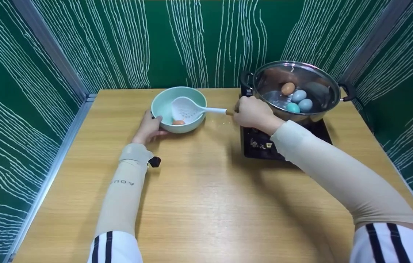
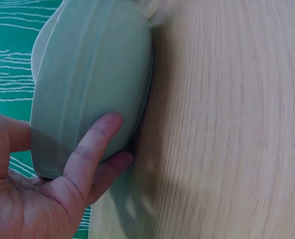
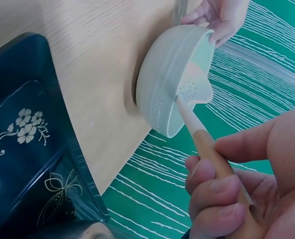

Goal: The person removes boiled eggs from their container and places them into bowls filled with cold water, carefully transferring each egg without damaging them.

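Note:
In the head view a pale green bowl (image 1: 159, 102) stands at the back left of the table, with a brown egg (image 1: 178, 122) inside. My left hand (image 1: 148, 126) holds the bowl's near left side, thumb at the rim and fingers against the outer wall. The wooden handle of a white perforated skimmer (image 1: 184, 109) is gripped by my right hand (image 1: 253, 112). Its head is tilted inside the bowl beside the egg, which it may partly cover. In the right wrist view the fingers (image 3: 217, 191) curl round the skimmer's wooden handle (image 3: 212, 154).
A steel pot (image 1: 312, 117) with black side handles sits on a black induction cooker (image 1: 264, 144) at the right. Several eggs lie in it, including a brown egg (image 1: 288, 88) and a turquoise egg (image 1: 293, 107). Green patterned panels (image 1: 210, 44) border the wooden table (image 1: 199, 204).

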Demonstrator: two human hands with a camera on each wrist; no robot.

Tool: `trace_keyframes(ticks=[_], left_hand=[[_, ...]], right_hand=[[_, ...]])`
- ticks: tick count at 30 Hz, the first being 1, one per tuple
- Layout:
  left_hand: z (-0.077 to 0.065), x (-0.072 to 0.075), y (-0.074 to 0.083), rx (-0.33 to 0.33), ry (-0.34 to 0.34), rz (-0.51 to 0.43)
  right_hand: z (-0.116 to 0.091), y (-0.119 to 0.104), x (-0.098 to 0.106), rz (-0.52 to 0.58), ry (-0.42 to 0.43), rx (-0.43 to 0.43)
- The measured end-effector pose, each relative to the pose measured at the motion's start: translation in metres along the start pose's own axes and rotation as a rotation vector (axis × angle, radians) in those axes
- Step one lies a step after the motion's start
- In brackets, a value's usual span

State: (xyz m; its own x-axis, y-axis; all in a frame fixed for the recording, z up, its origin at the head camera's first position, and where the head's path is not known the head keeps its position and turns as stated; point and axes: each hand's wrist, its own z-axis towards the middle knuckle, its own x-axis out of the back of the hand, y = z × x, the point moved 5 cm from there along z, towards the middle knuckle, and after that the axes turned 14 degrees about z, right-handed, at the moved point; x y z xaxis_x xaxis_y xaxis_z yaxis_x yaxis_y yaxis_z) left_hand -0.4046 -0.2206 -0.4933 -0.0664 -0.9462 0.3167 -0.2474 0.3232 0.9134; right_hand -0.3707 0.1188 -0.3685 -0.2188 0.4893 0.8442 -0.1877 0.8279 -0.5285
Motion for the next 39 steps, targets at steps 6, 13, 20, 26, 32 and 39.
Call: trace_keyframes(ticks=[6, 13, 20, 26, 32, 39], left_hand=[[-0.001, 0.001, 0.0, 0.013, -0.004, 0.021], [-0.003, 0.0, 0.001, 0.002, -0.008, 0.019], [-0.005, 0.0, 0.002, -0.03, -0.012, 0.024], [-0.005, 0.0, 0.002, -0.008, -0.012, 0.021], [-0.003, 0.0, 0.0, 0.009, -0.006, 0.021], [-0.001, 0.001, -0.001, 0.012, 0.002, 0.019]], right_hand=[[-0.003, 0.005, 0.009, 0.074, 0.003, -0.025], [-0.009, 0.009, 0.026, 0.145, 0.025, -0.027], [-0.018, 0.009, 0.048, 0.173, 0.036, -0.034], [-0.027, 0.01, 0.065, 0.21, 0.055, -0.033], [-0.033, 0.015, 0.079, 0.239, 0.075, -0.033], [-0.036, 0.024, 0.097, 0.29, 0.077, -0.059]])
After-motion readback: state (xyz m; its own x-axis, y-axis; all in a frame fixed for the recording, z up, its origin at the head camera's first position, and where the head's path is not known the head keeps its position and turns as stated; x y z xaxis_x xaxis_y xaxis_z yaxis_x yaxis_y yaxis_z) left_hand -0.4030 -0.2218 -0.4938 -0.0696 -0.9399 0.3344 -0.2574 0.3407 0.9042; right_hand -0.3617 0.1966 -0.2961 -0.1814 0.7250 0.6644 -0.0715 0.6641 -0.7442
